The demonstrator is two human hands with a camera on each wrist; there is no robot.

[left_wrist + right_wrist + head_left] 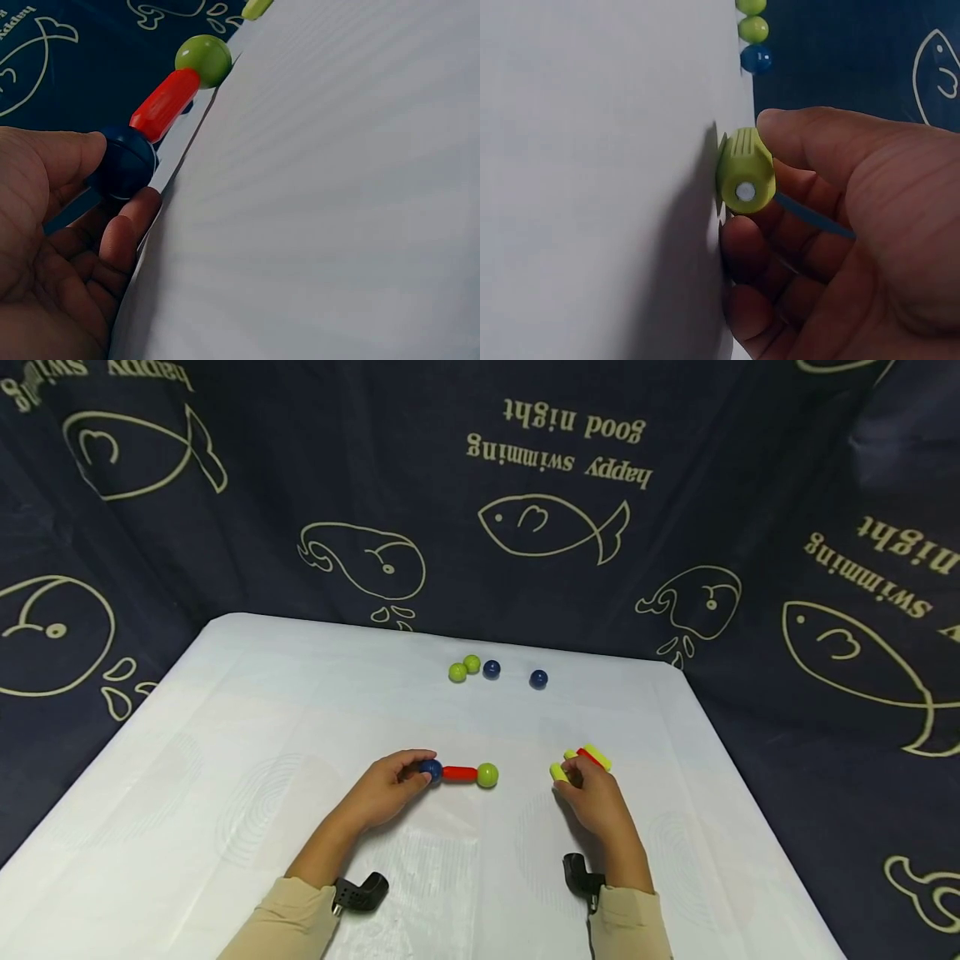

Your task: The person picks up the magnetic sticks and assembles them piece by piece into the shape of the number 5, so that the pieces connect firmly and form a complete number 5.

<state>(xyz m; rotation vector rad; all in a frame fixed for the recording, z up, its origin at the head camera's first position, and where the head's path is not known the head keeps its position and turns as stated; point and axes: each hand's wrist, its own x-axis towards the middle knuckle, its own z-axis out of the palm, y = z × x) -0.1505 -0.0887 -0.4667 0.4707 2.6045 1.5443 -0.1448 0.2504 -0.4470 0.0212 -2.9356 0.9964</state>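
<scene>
Head cam looks forward and down from above you, well back, catching your left hand (386, 789), right hand (596, 795), white table (300, 710) and dark cloth (262, 552). Left wrist cam: close on that hand, tilted, table slanting; shares the red rod (460, 774) with head. Right wrist cam: also close, rolled sideways, table at frame left; shares the yellow-green rod (746, 169).

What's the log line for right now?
left hand: holds blue ball | red stick: links blue ball to green ball | right hand: pinches yellow stick | farther back: four loose balls
</scene>
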